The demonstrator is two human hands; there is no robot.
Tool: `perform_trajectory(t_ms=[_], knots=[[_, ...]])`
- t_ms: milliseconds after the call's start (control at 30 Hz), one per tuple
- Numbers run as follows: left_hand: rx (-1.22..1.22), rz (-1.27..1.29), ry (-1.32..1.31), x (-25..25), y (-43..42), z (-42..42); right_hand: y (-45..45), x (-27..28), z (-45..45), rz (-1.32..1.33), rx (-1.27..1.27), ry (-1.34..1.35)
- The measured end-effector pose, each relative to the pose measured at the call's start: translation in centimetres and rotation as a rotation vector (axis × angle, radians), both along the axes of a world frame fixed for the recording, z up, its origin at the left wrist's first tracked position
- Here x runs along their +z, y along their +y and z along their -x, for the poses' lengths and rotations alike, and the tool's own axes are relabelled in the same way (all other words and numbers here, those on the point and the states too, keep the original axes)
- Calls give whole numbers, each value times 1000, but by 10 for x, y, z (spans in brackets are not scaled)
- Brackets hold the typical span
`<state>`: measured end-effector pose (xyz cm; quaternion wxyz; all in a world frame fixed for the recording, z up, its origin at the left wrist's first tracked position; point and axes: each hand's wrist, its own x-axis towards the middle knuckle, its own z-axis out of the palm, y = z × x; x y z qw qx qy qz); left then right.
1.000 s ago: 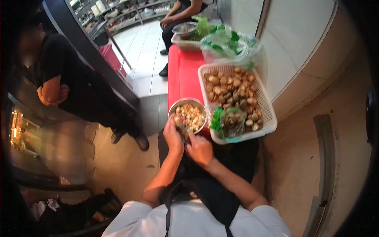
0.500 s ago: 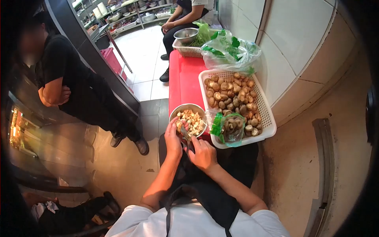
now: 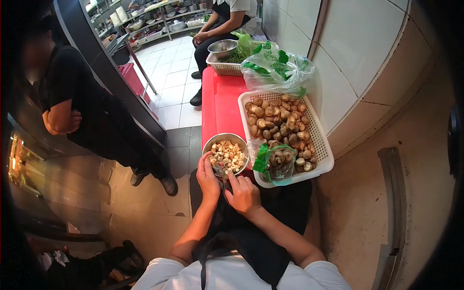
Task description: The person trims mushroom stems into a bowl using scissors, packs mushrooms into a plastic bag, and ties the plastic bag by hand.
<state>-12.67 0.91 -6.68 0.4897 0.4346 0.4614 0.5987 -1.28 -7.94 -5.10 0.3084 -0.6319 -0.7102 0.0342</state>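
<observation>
A metal bowl [image 3: 209, 143] of cut mushroom pieces [image 3: 228, 153] rests on the red surface in front of me. At its near rim my left hand [image 3: 208, 179] is closed around a mushroom, mostly hidden by the fingers. Close beside it, my right hand [image 3: 244, 194] grips dark-handled scissors [image 3: 223, 174], their grey blades pointing toward the left fingers and bowl. Right of the bowl, a white perforated basket [image 3: 325, 157] holds many whole brown mushrooms [image 3: 278, 116]. A clear and green plastic bag [image 3: 280, 164] with darker mushrooms lies at its near end.
Beyond the basket on the red bench [image 3: 217, 101] are a large plastic bag [image 3: 278, 72] and a basket of greens [image 3: 227, 67] with a metal bowl [image 3: 223, 48] on top. A person in black [image 3: 82, 101] stands left; another [image 3: 222, 26] sits behind. A tiled wall [image 3: 348, 63] borders the right.
The view has shifted slightly, with the bowl and baskets lower and further left. My hands stay at the bowl's near rim, and the mushroom in my left hand is more hidden.
</observation>
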Motion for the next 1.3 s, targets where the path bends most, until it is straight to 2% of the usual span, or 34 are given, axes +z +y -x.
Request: perform_trajectory(t_ms=[167,267,367,500,633,833,967,1133,1233,1300], knots=[[24,-13,93,-13,7,4,-1,-5,1,23,6,22],[75,-79,200,2,3,0,0,-5,0,2,15,51],[88,-27,158,3,10,2,-1,-6,1,8,9,48],[-142,198,-385,10,20,12,0,0,1,-23,-25,51],[-257,238,-539,28,16,14,3,1,1,-49,-39,67],[-236,312,-391,23,12,16,8,-2,-1,-80,-55,53],[-173,316,-407,3,10,14,9,-9,0,-33,-36,103],[-113,333,-348,11,9,10,14,-21,3,-28,-11,194],[-137,279,-260,-2,16,10,18,-21,9,-20,53,444],[-152,271,-287,-3,16,10,18,-10,8,412,67,1148]])
